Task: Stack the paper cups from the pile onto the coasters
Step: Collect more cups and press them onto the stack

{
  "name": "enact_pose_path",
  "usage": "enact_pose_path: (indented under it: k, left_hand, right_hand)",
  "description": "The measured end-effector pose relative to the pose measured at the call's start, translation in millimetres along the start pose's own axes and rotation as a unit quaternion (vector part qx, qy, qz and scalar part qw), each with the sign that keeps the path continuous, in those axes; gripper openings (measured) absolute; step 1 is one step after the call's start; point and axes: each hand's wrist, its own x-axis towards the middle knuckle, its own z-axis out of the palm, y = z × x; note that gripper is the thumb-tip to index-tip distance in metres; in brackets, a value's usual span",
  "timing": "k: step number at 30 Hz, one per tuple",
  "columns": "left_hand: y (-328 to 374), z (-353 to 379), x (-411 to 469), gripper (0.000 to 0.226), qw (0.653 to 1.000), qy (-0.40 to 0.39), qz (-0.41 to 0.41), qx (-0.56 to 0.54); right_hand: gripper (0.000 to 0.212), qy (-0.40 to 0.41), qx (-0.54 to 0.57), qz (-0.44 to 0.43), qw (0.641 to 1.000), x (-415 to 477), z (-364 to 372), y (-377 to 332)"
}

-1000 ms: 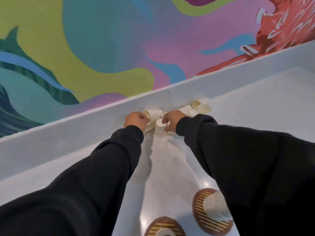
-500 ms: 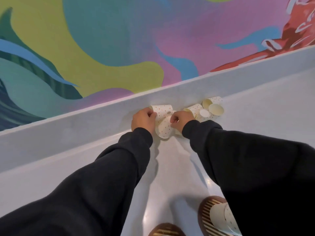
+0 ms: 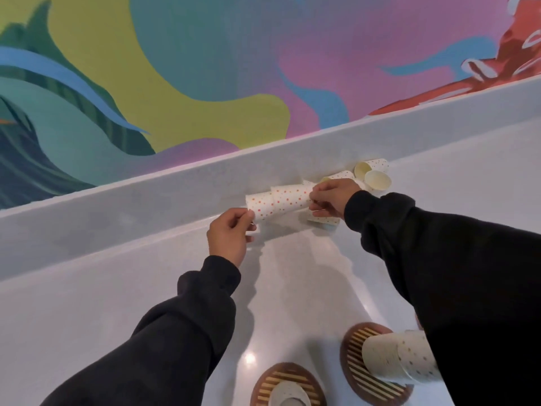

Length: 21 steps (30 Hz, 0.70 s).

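Two dotted paper cups (image 3: 278,202) nested on their side are held above the counter near the backsplash. My left hand (image 3: 229,234) pinches the left end, and my right hand (image 3: 332,197) pinches the right end. Another dotted cup (image 3: 323,219) sits under my right hand. The pile of loose cups (image 3: 371,174) lies against the backsplash to the right. Near me, a striped round coaster (image 3: 354,358) carries a stack of cups (image 3: 395,358), partly hidden by my right sleeve. A second coaster (image 3: 288,382) holds a cup (image 3: 288,395) at the frame's bottom edge.
A pale grey counter (image 3: 146,303) runs to a raised backsplash ledge (image 3: 146,200). Behind it stands a wall with a colourful mural (image 3: 234,68). My black sleeves cover much of the lower frame.
Both hands have lifted from the pile and moved apart, now holding nested cups between them. The view has shifted, so the coasters show more fully.
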Motion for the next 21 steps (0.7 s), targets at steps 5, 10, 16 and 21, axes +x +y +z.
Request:
enact_pose_path:
  k: [5, 10, 16, 21]
  left_hand:
    - [6.7, 18.8, -6.2, 0.010, 0.999, -0.043, 0.009, -0.018]
    - [8.1, 18.1, -3.6, 0.006, 0.998, -0.054, 0.005, 0.006]
    - [-5.4, 9.8, 1.3, 0.008, 0.999, 0.000, -0.039, 0.010]
    - [-16.8, 5.8, -3.1, 0.006, 0.998, 0.000, -0.065, 0.017]
  right_hand:
    - [0.017, -0.020, -0.004, 0.004, 1.000, -10.1, 13.3, -1.5]
    - [0.022, -0.056, -0.026, 0.014, 0.998, -4.3, -1.9, -4.4]
    - [0.033, -0.002, -0.633, -0.194, 0.750, 35.1, -15.8, 16.2]
    - [0.054, -0.061, -0.723, -0.129, 0.676, 45.9, -9.9, 36.4]
